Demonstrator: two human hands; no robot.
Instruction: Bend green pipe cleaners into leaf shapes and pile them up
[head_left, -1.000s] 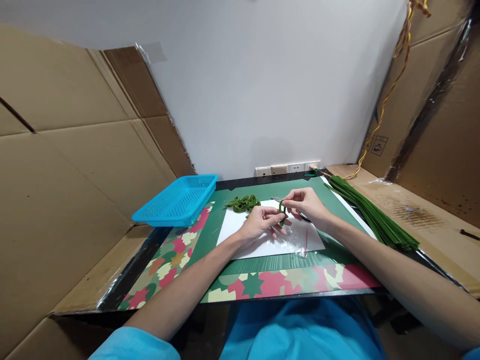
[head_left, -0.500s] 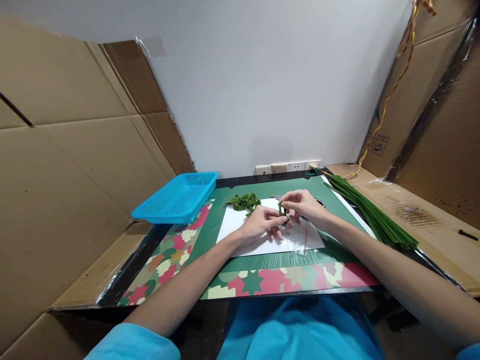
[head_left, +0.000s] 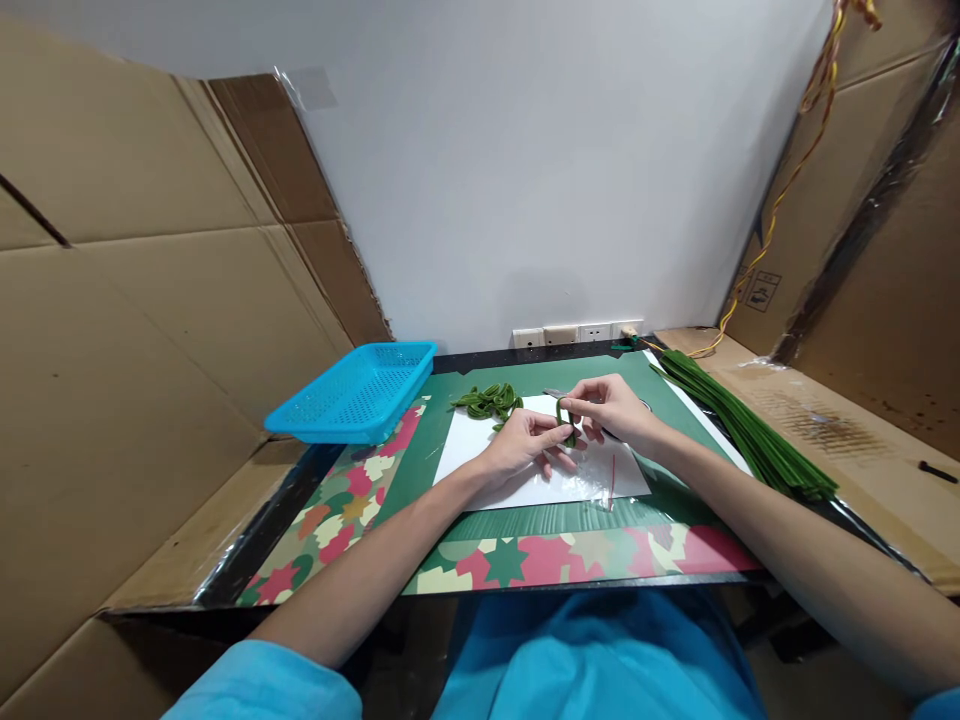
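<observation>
A green pipe cleaner (head_left: pixel 559 412), bent into a small loop, is held between my two hands above a white sheet (head_left: pixel 459 456). My left hand (head_left: pixel 531 444) pinches its lower part between thumb and fingers. The upper part is gripped by my right hand (head_left: pixel 604 408), thumb against forefinger. Just beyond my left hand lies a small pile of bent green pipe cleaners (head_left: pixel 489 400). Scissors (head_left: pixel 553 393) lie behind my right hand, which mostly hides them. Below the hands, a clear plastic bag (head_left: pixel 592 484) with a red strip rests on the sheet.
A blue perforated basket (head_left: pixel 352 395) stands at the left edge of the green mat (head_left: pixel 420 440). On the right lies a long bundle of straight green pipe cleaners (head_left: pixel 750 430). Cardboard walls (head_left: pixel 150 300) enclose the sides. Sockets (head_left: pixel 560 335) line the back wall.
The hands stay in nearly the same place, both still on the looped pipe cleaner, with small finger shifts. The view has tilted very slightly.
</observation>
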